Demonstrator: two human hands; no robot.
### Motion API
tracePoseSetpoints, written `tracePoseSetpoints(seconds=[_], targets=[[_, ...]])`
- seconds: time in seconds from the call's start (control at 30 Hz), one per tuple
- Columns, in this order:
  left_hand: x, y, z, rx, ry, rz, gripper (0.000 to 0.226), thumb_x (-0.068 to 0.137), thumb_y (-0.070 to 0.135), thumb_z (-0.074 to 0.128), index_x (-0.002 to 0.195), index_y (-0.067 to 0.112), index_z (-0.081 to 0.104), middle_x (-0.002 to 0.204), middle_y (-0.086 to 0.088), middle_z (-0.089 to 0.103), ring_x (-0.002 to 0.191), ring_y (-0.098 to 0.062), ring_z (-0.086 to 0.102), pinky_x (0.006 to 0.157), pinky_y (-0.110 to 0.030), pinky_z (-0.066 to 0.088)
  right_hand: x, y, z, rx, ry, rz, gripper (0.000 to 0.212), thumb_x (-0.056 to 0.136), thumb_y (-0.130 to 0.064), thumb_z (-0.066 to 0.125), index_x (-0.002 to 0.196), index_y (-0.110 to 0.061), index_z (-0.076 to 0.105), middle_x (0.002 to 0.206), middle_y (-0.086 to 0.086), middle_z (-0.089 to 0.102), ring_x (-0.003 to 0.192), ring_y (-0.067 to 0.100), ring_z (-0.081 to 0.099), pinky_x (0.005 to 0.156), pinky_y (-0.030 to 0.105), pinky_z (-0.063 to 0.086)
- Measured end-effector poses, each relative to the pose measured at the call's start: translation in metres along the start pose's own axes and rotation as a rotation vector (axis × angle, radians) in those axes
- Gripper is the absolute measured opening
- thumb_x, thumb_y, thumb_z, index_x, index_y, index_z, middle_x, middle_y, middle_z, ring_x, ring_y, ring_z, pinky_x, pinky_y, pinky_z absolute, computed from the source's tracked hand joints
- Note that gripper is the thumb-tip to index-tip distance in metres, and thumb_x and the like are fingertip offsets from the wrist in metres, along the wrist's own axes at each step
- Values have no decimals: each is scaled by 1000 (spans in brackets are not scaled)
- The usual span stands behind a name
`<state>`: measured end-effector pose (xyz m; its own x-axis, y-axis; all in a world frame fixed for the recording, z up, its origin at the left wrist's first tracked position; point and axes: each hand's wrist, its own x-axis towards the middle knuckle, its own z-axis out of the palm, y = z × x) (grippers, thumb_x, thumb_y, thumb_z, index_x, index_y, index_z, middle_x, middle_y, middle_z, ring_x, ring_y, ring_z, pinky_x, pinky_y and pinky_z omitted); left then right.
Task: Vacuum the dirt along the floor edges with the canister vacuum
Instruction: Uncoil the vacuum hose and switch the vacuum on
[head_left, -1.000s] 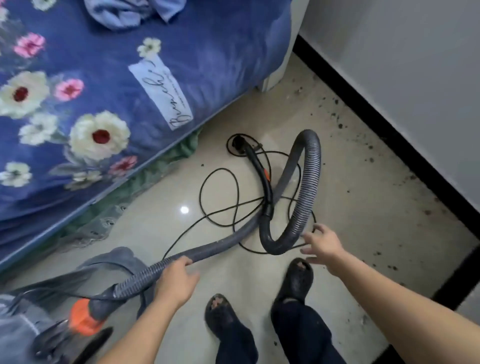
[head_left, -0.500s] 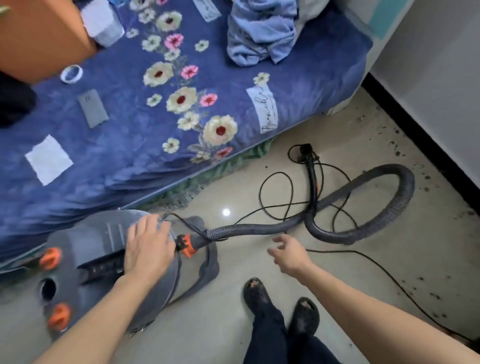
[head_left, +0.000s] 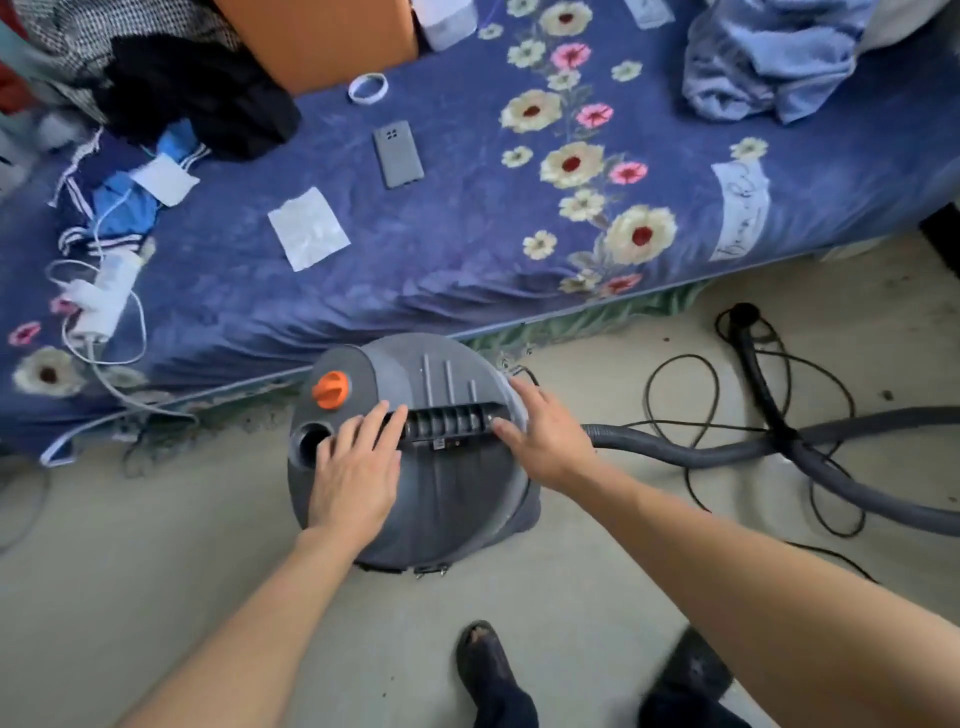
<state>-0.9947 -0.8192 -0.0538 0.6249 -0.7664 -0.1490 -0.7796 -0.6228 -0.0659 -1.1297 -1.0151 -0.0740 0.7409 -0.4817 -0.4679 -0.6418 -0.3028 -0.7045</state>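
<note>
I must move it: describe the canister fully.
The canister is a round, grey, plastic-looking drum, upright on the floor beside the bed. Its top carries a ribbed black handle, an orange knob and a round port. The hose leaves its right side. The left hand and right hand rest on top, at the handle's ends.

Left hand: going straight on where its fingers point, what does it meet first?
Likely the ribbed handle on the canister vacuum; the left hand lies flat on it, its fingers at the handle's left end.
</note>
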Motion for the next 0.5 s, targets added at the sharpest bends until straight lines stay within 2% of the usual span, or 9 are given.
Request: tracePoseSetpoints(seconds=[0.07, 0.17, 0.27, 0.37, 0.43, 0.5], targets=[[-3, -12, 5, -46, 35, 67, 53, 84, 28, 64, 134, 13, 54, 136, -7, 55, 110, -32, 57, 79, -46, 53, 15, -15, 24, -64, -12, -10, 61, 95, -54, 49, 149, -31, 33, 154, 4, 32, 138, 29, 36, 111, 42, 33], [-12, -34, 14, -206, -11, -3, 60, 87, 45, 43, 128, 5, 59, 131, -17, 58, 110, -36, 58, 84, -47, 54, 23, -29, 53, -155, 33, 47, 53, 90, -63, 49, 136, -36, 47, 152, 9, 30, 133, 37, 39, 109, 44, 35], [-28, -56, 24, -327, 27, -49, 58, 87, 44, 43, 116, 1, 66, 122, -18, 62, 108, -36, 61, 84, -46, 55, 17, -38, 68, -175, 71, 74, 48, 88, -62, 53, 125, -32, 51, 140, 9, 36, 122, 39, 47, 101, 43, 42], [-44, -78, 31, -402, 119, -44, 50, 86, 39, 45, 111, 2, 69, 119, -15, 64, 107, -33, 61, 86, -41, 54, 4, -49, 84, -175, 75, 102, 48, 88, -60, 55, 125, -30, 51, 135, 7, 36, 121, 35, 47, 98, 41, 42], [-55, -95, 34, -467, 186, -143, 45, 86, 37, 48, 110, 5, 69, 116, -12, 63, 105, -30, 57, 87, -39, 49, -4, -57, 98, -184, 58, 128, 49, 88, -61, 55, 124, -29, 51, 137, 7, 33, 121, 34, 47, 96, 40, 42], [-68, -111, 31, -568, 194, -374, 31, 88, 33, 55, 103, 8, 65, 106, -10, 60, 99, -31, 56, 78, -39, 46, -10, -66, 112, -197, 36, 162, 50, 89, -62, 53, 125, -28, 50, 143, 8, 29, 124, 34, 46, 96, 41, 42]])
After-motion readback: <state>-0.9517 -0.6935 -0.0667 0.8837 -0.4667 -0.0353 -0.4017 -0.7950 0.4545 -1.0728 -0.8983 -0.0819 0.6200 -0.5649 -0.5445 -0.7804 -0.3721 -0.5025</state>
